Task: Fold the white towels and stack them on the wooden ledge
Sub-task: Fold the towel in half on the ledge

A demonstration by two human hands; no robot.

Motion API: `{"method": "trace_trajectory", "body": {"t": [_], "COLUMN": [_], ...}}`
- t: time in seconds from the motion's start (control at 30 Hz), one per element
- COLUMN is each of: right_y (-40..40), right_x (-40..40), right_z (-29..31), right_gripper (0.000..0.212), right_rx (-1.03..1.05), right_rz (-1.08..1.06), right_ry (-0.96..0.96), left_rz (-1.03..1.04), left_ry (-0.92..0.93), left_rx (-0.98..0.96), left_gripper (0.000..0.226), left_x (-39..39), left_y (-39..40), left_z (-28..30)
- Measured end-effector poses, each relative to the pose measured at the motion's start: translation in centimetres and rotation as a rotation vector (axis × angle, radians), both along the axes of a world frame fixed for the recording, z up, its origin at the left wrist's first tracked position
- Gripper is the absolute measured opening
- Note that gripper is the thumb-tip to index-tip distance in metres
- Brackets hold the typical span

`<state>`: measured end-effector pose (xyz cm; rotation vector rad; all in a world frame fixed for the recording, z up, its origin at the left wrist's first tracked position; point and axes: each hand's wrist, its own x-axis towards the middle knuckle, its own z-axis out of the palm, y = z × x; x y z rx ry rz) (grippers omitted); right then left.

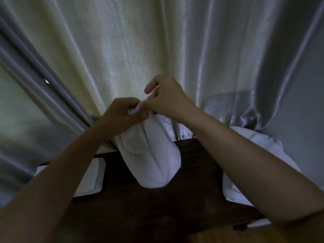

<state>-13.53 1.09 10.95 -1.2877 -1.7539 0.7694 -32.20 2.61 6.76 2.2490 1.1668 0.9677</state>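
- Curtain (140, 50), pale and pleated, hanging behind the ledge's far edge.
- Ledge (157, 207), dark wood, across the lower view.
- Pile (254, 155) of loose white towels at the ledge's right end, partly behind the right forearm.
- Towel (154, 158), white, hanging doubled above the ledge's middle, held up by its top edge.
- Stack (91, 179) of folded towels at the ledge's left end.
- Right hand (168, 97): fingers pinching the towel's top edge.
- Left hand (122, 111): fingers clenched round the bunched top.
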Motion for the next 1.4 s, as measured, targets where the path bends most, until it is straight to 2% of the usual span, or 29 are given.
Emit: {"method": "trace_trajectory", "body": {"t": [0.1,0.17,0.23,0.27,0.3,0.37,0.5,0.57,0.67,0.7,0.77,0.8,0.87,1.0,1.07,1.27,1.4], "right_y": [-1.0,-1.3,-1.3,-1.2,-1.2,-1.3,-2.2,-2.4,-2.2,-2.1,-2.0,-2.0,-2.0,-2.0,-1.8,-2.7,-2.7], "right_x": [1.0,1.8,2.8,3.3,3.9,4.7,4.2,3.5,3.1,3.2,3.5,3.7,4.1,4.5,4.5,3.4,2.0], "right_z": [-1.1,-2.0,-3.3,-4.2,-5.3,-7.8,-11.9,-13.8,-15.9,-16.4,-17.2,-17.4,-17.7,-17.9,-18.0,-19.1,-19.4], "right_gripper": [0.043,0.036,0.021,0.015,0.013,0.025,0.051,0.054,0.05,0.044,0.016,0.019,0.027,0.005,0.013,0.019,0.035], "right_rx": [0.008,-0.026,-0.065,-0.07,-0.077,-0.112,-0.207,-0.223,-0.303,-0.318,-0.332,-0.309,-0.238,-0.089,-0.03,0.121,0.104], "right_rz": [0.104,0.147,0.118,0.099,0.106,0.189,0.343,0.398,0.455,0.483,0.525,0.525,0.546,0.607,0.595,0.615,0.499], "right_ry": [0.108,0.303,0.471,0.467,0.42,0.306,0.153,0.066,-0.208,-0.342,-0.61,-0.704,-0.792,-0.938,-1.017,-0.775,-0.544], "left_rz": [-0.006,-0.022,-0.031,-0.033,-0.033,-0.028,-0.019,-0.019,-0.013,-0.015,-0.019,-0.02,-0.019,0.005,0.019,0.021,0.008], "left_ry": [-0.036,-0.092,-0.111,-0.113,-0.118,-0.123,-0.099,-0.087,-0.078,-0.068,-0.047,-0.037,-0.023,-0.003,-0.006,-0.048,-0.068], "left_rx": [0.05,0.04,0.06,0.07,0.067,0.059,0.074,0.074,0.091,0.095,0.079,0.063,0.034,0.026,0.03,0.027,0.033], "left_gripper": [0.022,0.01,0.02,0.022,0.021,0.014,0.02,0.02,0.019,0.019,0.025,0.026,0.021,0.015,0.015,0.018,0.031], "left_x": [-0.6,-0.9,-1.3,-1.6,-1.9,-2.3,-2.7,-2.9,-3.2,-3.4,-3.7,-3.8,-4.1,-5.1,-5.6,-5.6,-4.9], "left_y": [-0.6,-1.0,-1.3,-1.3,-1.4,-1.4,-1.5,-1.7,-2.0,-2.1,-2.2,-2.2,-2.2,-2.3,-2.3,-2.7,-3.2], "left_z": [0.2,0.6,1.1,1.3,1.5,1.9,2.5,2.6,2.9,3.0,3.1,3.0,2.8,2.4,2.2,2.2,3.0]}}
